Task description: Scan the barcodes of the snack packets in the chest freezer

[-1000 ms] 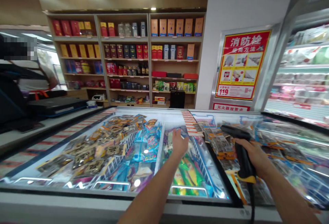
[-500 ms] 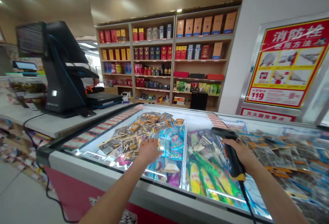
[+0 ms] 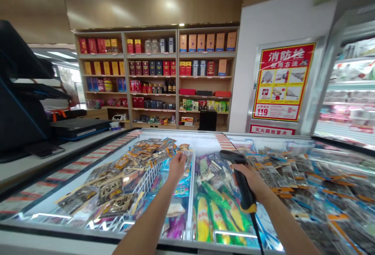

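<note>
My right hand [image 3: 249, 177] is wrapped round the grip of a black barcode scanner [image 3: 244, 186] with a yellow-tipped base and a trailing cable. Its head points left, above the glass-topped chest freezer [image 3: 191, 196]. My left hand [image 3: 177, 166] has its fingers curled together over the freezer's left section, by a pale, clear-looking packet [image 3: 187, 163]; whether the fingers grip it I cannot tell. Below that hand are blue packets [image 3: 183, 186]. Brown snack packets [image 3: 109, 188] lie heaped to its left. Yellow corn packs in green wrapping [image 3: 216, 216] lie below the scanner.
A counter with a black checkout terminal [image 3: 20, 102] stands at the left. Many dark packets [image 3: 293, 173] cover the right side. Shelves of boxed bottles [image 3: 152, 67] line the back, beside a red fire-hydrant poster [image 3: 284, 83]. A lit display fridge [image 3: 348, 91] is at far right.
The view has turned right and come closer to the freezer. My left hand has moved farther over the packets and its fingers look more curled. The scanner stays in my right hand.
</note>
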Action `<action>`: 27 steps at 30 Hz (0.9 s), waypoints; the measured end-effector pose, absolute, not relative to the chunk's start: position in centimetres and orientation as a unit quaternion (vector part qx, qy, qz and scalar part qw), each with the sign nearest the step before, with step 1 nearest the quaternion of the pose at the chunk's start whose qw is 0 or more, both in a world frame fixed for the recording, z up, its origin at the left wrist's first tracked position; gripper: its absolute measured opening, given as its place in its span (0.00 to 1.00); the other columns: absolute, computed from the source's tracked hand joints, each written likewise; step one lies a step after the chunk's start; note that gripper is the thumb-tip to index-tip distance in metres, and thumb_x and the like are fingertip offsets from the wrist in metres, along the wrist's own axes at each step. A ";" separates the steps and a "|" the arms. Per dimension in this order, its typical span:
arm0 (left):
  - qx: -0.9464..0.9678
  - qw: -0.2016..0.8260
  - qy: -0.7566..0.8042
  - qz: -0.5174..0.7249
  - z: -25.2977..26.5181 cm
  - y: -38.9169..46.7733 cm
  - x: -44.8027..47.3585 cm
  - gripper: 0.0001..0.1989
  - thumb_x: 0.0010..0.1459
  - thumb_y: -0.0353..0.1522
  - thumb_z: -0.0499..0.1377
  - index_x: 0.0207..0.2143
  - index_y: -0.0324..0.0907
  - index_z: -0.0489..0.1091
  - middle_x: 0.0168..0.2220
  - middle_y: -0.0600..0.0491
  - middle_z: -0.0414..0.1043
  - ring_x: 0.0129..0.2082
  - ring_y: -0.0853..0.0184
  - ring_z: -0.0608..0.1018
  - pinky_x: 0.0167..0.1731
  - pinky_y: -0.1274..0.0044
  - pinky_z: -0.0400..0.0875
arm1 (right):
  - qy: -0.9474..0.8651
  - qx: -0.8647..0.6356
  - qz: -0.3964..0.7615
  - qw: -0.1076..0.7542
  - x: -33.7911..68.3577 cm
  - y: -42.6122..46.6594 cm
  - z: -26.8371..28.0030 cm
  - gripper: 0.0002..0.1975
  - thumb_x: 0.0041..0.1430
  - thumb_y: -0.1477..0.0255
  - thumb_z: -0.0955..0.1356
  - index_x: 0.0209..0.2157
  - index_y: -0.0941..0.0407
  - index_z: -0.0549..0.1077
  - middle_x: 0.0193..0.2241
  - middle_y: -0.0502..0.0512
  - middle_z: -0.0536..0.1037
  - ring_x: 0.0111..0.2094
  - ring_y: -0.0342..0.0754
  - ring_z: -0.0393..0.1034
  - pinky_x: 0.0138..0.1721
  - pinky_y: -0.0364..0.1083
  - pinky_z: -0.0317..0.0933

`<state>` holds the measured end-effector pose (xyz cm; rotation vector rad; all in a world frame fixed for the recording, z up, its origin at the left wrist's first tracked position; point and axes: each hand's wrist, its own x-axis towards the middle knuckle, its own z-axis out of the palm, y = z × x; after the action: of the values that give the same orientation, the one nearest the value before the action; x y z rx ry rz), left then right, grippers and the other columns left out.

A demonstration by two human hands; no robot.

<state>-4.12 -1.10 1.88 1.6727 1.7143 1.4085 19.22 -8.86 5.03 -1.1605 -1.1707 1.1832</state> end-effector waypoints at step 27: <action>0.629 0.381 0.494 0.464 2.3 0.2 -2.3 0.16 0.35 0.28 0.59 0.33 0.41 0.69 0.19 0.58 0.68 0.20 0.71 0.69 0.23 0.80 0.62 | -0.349 -0.370 0.666 0.546 18.0 -9.4 4.5 0.11 0.45 0.65 0.65 0.28 0.58 0.68 0.17 0.48 0.70 0.15 0.39 0.62 0.15 0.38 0.56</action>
<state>-2.32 0.20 2.35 1.6057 1.2609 1.1840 18.03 -9.37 4.45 -0.8774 -0.8282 1.5784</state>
